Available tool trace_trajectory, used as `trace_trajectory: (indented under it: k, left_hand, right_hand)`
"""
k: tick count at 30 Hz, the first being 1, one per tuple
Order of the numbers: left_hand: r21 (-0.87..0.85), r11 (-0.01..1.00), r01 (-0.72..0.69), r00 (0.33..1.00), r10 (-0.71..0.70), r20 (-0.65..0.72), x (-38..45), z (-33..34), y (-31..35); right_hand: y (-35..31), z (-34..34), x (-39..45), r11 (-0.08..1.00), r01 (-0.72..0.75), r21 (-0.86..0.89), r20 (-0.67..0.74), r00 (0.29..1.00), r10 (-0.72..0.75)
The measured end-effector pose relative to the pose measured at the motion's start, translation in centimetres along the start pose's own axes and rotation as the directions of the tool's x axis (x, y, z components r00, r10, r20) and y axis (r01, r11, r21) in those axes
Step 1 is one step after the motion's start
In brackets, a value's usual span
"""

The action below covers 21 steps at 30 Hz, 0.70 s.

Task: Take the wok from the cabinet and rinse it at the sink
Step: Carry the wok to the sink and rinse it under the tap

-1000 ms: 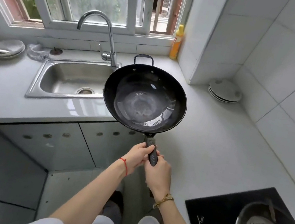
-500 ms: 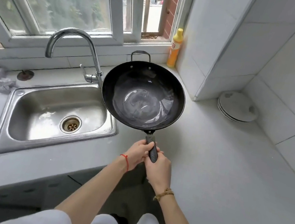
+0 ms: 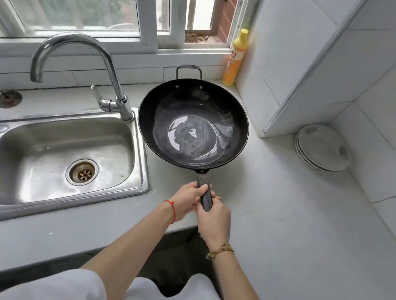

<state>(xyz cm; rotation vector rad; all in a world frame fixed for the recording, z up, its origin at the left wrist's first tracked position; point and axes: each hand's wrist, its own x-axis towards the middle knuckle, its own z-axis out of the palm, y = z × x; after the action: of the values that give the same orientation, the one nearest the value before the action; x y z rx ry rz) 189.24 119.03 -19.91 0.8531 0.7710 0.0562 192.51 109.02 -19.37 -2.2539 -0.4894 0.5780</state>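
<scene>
Spanning the frame, a white desk is recorded, with a steel sink set into it as landmark. A black wok is held level just right of the sink, its rim overlapping the basin's right edge. A curved faucet is mounted behind the sink. Stacked plates are kept far right of the sink; a yellow bottle behind-right. The wok handle is gripped by both hands, left hand and right hand, fingers curled round it.

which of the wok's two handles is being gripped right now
The long straight handle on the wok: left hand and right hand grip it. The small loop handle opposite is untouched.
</scene>
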Motion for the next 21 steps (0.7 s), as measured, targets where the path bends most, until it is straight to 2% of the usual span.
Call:
trace_trajectory:
  k: [13, 21]
  left_hand:
    - [-0.022, 0.999, 0.025, 0.999, -0.026, -0.029, 2.4, 0.1, -0.4]
    - [0.03, 0.999, 0.042, 0.999, -0.041, -0.027, 2.5, -0.4, -0.5]
  right_hand:
    - [1.1, 0.1, 2.1, 1.0, 0.005, -0.018, 0.024, 1.0, -0.005]
    - [1.5, 0.8, 2.1, 1.0, 0.008, -0.016, 0.008, 1.0, -0.008]
